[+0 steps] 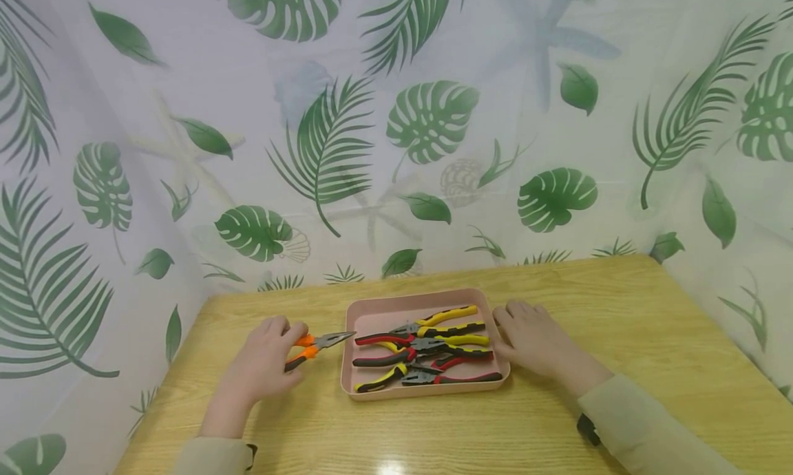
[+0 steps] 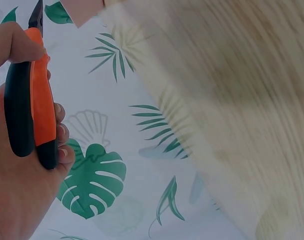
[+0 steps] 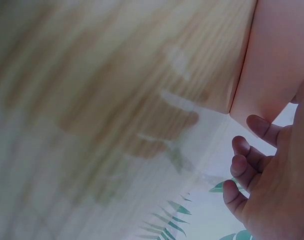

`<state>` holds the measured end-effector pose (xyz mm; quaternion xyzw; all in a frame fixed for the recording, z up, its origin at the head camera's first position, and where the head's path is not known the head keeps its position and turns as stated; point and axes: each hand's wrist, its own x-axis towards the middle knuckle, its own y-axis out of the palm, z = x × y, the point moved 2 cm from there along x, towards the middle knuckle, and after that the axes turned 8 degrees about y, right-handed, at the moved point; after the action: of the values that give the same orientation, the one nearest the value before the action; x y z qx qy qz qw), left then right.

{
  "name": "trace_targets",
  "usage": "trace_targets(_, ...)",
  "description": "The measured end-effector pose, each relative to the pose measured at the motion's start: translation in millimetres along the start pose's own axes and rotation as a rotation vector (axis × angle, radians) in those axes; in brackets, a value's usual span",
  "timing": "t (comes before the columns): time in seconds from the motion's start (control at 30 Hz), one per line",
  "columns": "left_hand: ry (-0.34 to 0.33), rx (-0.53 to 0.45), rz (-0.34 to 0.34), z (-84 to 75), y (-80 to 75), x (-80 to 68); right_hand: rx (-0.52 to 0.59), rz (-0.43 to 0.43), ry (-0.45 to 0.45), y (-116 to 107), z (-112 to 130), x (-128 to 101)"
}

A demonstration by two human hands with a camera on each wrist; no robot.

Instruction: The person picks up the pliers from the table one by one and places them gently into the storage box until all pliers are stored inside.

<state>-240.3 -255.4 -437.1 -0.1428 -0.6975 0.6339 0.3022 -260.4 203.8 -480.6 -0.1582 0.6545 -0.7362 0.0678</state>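
On the wooden desk (image 1: 557, 427) sits a pink tray (image 1: 359, 320) holding several pliers (image 1: 427, 354). My right hand (image 1: 535, 337) rests flat and relaxed against the tray's right edge. Just left of the tray, my left hand (image 1: 263, 361) grips the orange-handled pliers (image 1: 316, 344), fingers curled round the handles.

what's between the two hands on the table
In the head view, the pink tray of pliers lies between the left hand, gripping orange pliers, and the right hand.

Wrist-view wooden table (image 2: 232, 100) blurred
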Motion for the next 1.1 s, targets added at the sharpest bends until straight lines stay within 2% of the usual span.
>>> trace_targets(0.43, 0.032, -0.003, -0.006, -8.4, 1.9, 16.1, 0.002, -0.009, -0.006, -1, 1, -1)
trace_targets(0.83, 0.046, 0.015, 0.053, -12.5, 5.4, 28.9, 0.003, -0.013, -0.010, -1, 1, -1)
trace_targets(1.1, 0.064, -0.004, 0.064, -17.7, 9.9, 36.6, -0.009, -0.008, -0.008, 0, 0, 0)
